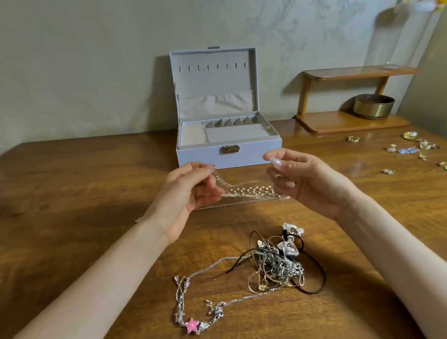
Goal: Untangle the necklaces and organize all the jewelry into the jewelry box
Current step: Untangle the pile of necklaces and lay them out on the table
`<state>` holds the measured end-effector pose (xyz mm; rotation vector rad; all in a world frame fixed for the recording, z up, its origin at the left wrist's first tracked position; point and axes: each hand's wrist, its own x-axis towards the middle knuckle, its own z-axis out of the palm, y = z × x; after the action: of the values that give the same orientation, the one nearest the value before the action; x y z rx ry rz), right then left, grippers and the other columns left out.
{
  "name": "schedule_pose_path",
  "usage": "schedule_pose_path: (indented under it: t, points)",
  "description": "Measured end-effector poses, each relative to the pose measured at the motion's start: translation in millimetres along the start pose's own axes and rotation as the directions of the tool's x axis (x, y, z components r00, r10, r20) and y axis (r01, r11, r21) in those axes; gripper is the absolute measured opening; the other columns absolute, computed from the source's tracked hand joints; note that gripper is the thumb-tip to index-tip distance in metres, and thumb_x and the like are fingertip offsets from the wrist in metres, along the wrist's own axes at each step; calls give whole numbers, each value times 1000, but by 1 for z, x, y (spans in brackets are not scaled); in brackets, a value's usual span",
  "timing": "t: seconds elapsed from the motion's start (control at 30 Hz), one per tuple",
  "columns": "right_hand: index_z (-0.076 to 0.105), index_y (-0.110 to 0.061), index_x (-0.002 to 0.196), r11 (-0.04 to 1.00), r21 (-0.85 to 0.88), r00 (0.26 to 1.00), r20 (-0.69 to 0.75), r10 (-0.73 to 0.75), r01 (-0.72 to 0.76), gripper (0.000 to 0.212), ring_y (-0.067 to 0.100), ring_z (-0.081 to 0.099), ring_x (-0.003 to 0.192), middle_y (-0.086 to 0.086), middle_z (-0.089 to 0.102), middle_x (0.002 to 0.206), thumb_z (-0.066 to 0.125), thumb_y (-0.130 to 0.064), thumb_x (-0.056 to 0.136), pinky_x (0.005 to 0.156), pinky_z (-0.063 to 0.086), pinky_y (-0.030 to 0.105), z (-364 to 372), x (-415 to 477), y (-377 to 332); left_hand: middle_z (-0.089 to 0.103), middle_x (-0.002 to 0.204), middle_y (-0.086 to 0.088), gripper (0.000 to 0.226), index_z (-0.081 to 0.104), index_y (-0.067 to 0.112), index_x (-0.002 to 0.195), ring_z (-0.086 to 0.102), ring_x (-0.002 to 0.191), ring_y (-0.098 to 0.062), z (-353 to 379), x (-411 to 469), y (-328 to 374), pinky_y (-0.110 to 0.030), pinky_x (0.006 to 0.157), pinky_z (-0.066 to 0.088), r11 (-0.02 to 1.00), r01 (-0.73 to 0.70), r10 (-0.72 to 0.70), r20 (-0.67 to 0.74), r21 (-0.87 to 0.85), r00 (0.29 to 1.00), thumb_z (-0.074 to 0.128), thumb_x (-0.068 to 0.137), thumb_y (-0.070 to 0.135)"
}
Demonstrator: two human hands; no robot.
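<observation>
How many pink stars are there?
1. The pink star sits on the silver chain lying on the table, down and left of the tangled pile. More could be hidden inside that pile.

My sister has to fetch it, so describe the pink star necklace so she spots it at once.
Find the open grey jewelry box at the back of the wooden table, then come straight toward the near edge, past the tangled pile of chains. Just left of that pile lies a silver necklace spread in a loop, the only one with a pink star charm.
</observation>
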<state>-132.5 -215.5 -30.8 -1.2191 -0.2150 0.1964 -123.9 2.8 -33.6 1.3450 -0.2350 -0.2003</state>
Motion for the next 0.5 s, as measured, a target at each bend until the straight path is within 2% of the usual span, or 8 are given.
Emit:
schedule_pose_path:
  t: [0.23, 0.3, 0.33, 0.4, 0.5]
  points:
    - [66, -6, 89, 999, -44, 999, -38, -30, 29, 19, 9, 50, 52, 5, 58, 70, 63, -2, 71, 54, 48, 20, -14, 0, -7, 52, 58, 6, 8, 57, 12, 80, 59, 58, -6, -9, 5, 1, -25, 65, 55, 994, 62, -55, -80, 88, 995, 59, 88, 13]
    - [68, -6, 88, 990, -135, 999, -38, -33, 27, 22, 13, 58, 59, 7, 64, 76, 67, -3, 66, 58, 53, 22, -20, -1, -10, 57, 66, 2, 7, 58, 11, 82, 61, 62, -7, -12, 6, 1, -27, 68, 57, 973, 90, -72, -89, 211, 993, 64, 84, 12]
    - [68, -6, 88, 972, -233, 998, -44, -40, 28, 23, 15, 62, 64, 8, 65, 78, 68, -1, 66, 62, 55, 23, -23, -2, -11, 60, 72, -1, 8, 59, 10, 84, 63, 65, -9, -13, 6, 1, -27, 68, 58, 957, 100, -73, -109, 273, 991, 66, 83, 12]
    - [67, -6, 87, 878, -478, 995, -79, -67, 21, 23, 17, 65, 71, 11, 67, 80, 69, 6, 67, 68, 57, 24, -26, -3, -12, 65, 82, -7, 10, 61, 8, 89, 66, 72, -12, -16, 7, 1, -24, 64, 59, 917, 106, -37, -182, 386, 983, 68, 82, 11]
    - [71, -14, 83, 583, -812, 986, -88, -138, 9, 27, 9, 65, 66, 9, 71, 79, 73, 10, 71, 63, 52, 18, -27, 0, -4, 67, 78, -7, 9, 61, 11, 82, 68, 71, -14, -20, 9, -4, -22, 59, 56, 802, 75, 58, -203, 592, 977, 70, 80, 10]
